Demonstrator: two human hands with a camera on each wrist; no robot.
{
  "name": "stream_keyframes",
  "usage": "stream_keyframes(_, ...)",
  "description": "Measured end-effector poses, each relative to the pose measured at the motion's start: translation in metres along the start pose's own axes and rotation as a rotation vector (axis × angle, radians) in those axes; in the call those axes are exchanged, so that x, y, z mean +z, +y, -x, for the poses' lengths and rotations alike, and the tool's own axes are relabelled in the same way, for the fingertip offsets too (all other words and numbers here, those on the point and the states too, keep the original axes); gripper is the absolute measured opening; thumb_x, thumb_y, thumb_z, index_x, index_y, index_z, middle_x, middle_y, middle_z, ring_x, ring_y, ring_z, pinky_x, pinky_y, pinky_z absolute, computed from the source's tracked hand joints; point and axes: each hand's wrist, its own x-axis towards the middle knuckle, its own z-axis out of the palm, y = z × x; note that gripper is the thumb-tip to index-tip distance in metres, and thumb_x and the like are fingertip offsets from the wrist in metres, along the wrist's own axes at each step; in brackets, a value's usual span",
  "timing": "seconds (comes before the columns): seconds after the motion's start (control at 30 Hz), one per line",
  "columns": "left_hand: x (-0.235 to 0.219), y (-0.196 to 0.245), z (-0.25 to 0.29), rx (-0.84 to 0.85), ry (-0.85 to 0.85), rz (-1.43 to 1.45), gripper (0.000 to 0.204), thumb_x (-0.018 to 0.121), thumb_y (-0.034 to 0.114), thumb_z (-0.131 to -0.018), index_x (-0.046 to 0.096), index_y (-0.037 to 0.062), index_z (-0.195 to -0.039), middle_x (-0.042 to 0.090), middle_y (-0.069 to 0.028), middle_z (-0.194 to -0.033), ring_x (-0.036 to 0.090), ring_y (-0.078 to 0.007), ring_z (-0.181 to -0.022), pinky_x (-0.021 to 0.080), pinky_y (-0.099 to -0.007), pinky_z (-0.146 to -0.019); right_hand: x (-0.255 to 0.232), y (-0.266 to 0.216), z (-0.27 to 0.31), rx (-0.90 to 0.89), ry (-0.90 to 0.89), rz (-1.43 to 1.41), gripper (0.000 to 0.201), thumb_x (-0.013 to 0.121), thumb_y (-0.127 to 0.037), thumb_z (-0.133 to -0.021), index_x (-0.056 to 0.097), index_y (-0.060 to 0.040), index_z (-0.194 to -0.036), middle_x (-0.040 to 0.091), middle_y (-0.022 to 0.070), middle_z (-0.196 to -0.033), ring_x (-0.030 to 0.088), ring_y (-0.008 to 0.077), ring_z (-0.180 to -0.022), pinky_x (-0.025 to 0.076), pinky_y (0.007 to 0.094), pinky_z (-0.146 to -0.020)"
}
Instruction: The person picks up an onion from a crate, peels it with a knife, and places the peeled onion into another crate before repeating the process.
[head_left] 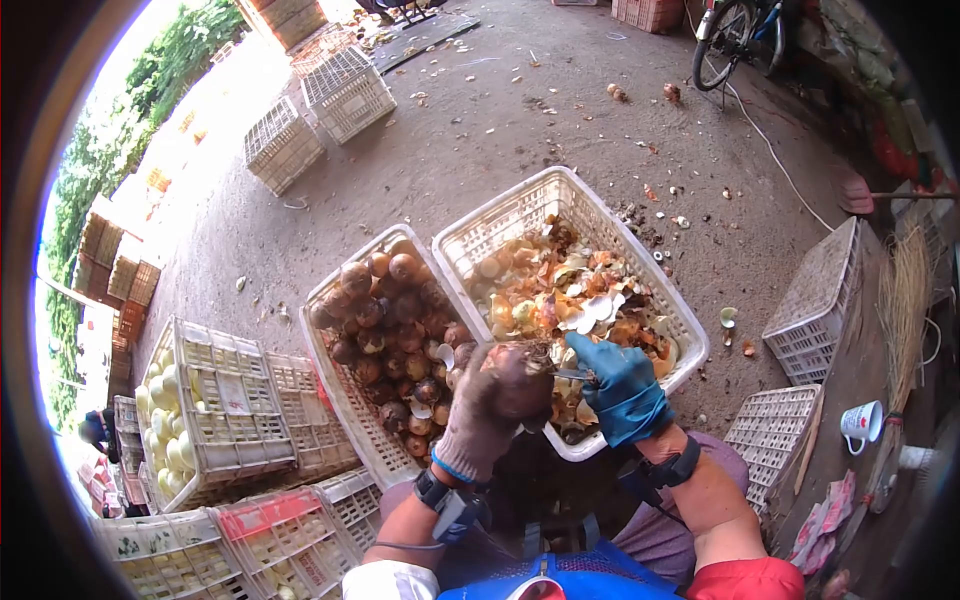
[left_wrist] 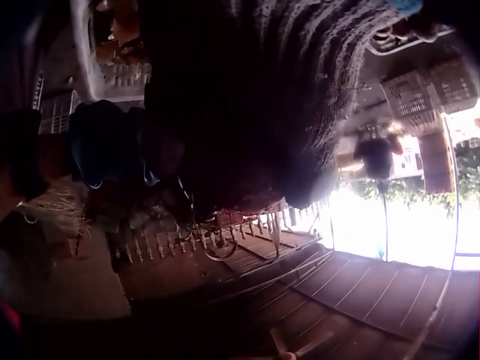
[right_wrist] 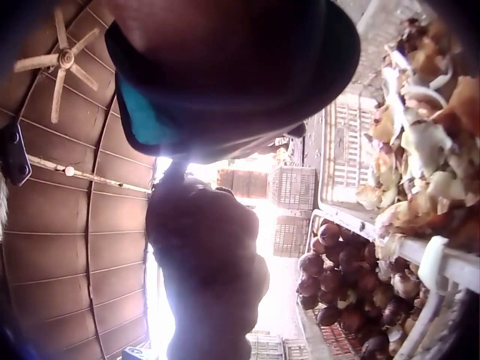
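Two gloved hands sit close together in my head feed, over the near edges of two crates. My left hand (head_left: 478, 425), in a knit glove, grips a brown onion (head_left: 520, 382). My right hand (head_left: 625, 388), in a blue glove, appears closed on a knife (head_left: 569, 374); only a thin sliver of blade shows, directed left toward the onion.

That short line matters most, I judge: the onion lies directly left of the right hand, the blade just beside its flank. Whether they touch, I can't tell. The onion looks nearly round, so I can't fix a long axis. The slatted crate of unpeeled onions (head_left: 346, 405) stands nearer the left hand; the crate of onion skins (head_left: 638, 254) is nearer the right.
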Motion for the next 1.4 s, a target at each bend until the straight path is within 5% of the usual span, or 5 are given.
stream_keyframes(0.2,-0.007,-0.017,0.004,-0.102,-0.060,0.421,0.072,0.065,0.057,-0.090,0.052,0.0116,-0.144,0.065,-0.0141,-0.130,0.068,-0.0324,-0.113,0.059,-0.0425,-0.071,0.024,0.000,0.009,0.081,-0.014,-0.395,0.034,0.063,-0.001,-0.089,0.069,-0.0037,-0.123,0.068,0.0122,-0.081,0.067,0.0196,-0.070,0.053,0.0336,-0.064)
stream_keyframes(0.3,-0.001,-0.010,0.002,-0.138,-0.014,0.431,0.067,0.060,0.055,-0.094,0.052,0.0112,-0.143,0.066,-0.0139,-0.129,0.069,-0.0307,-0.111,0.060,-0.0395,-0.074,0.029,-0.018,0.020,0.542,-0.464,-0.790,0.024,0.062,-0.011,-0.098,0.071,-0.0031,-0.118,0.072,0.0210,-0.091,0.071,0.0378,-0.081,0.056,0.0421,-0.071)
stream_keyframes(0.57,-0.010,-0.016,-0.001,-0.108,-0.016,0.274,0.058,0.076,-0.003,-0.086,0.054,0.0051,-0.139,0.066,-0.0108,-0.129,0.068,-0.0208,-0.116,0.058,-0.0370,-0.096,0.016,-0.014,0.006,0.074,0.075,-0.360,0.030,0.064,-0.013,-0.097,0.067,-0.0054,-0.125,0.072,0.0210,-0.096,0.071,0.0397,-0.085,0.057,0.0476,-0.072)
stream_keyframes(0.8,0.005,-0.021,-0.004,-0.064,0.112,-0.008,0.069,0.070,0.049,-0.090,0.052,0.0091,-0.143,0.064,-0.0118,-0.133,0.066,-0.0293,-0.118,0.060,-0.0472,-0.092,-0.008,-0.021,0.006,-0.064,0.010,-0.047,0.053,0.070,-0.013,-0.081,0.062,-0.0042,-0.134,0.063,0.0153,-0.087,0.066,0.0375,-0.075,0.053,0.0473,-0.064)
stream_keyframes(1.4,0.023,-0.023,-0.005,0.116,0.013,-0.632,0.057,0.081,0.000,-0.075,0.059,0.0044,-0.128,0.064,-0.0102,-0.120,0.063,-0.0277,-0.113,0.052,-0.0387,-0.098,-0.004,-0.001,0.024,-0.044,0.077,0.076,0.068,0.072,-0.019,-0.082,0.050,0.0067,-0.141,0.065,0.0176,-0.088,0.065,0.0371,-0.074,0.050,0.0471,-0.065)
